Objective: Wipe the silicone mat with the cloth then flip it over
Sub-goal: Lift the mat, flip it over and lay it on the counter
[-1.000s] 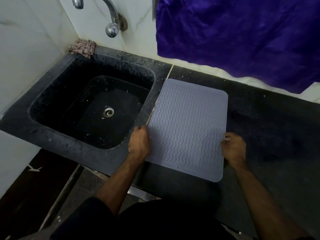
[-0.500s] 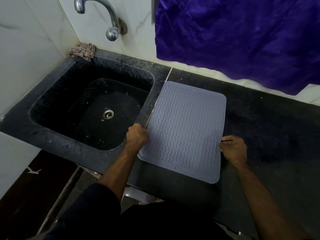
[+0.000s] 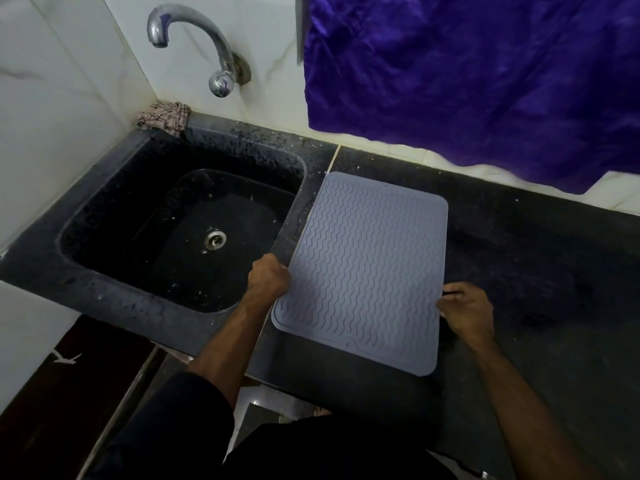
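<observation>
Grey silicone mat (image 3: 367,268), held at both long edges on a black stone counter (image 3: 519,271).

The wavy-ribbed mat lies just right of the black sink (image 3: 180,237), its near left corner lifted slightly. The left hand (image 3: 269,280) is clenched on the mat's left edge; the right hand (image 3: 465,311) pinches its right edge. A crumpled checked cloth (image 3: 162,118) sits well apart, in the far corner behind the sink under the tap (image 3: 204,46). Purple fabric (image 3: 485,81) hangs on the wall.

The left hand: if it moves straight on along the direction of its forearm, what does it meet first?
The left hand grips the mat's left edge and points up and slightly right in the view. Going straight on, it would probably slide over the sink rim beside the mat, then reach the white wall; depth is unclear.
</observation>
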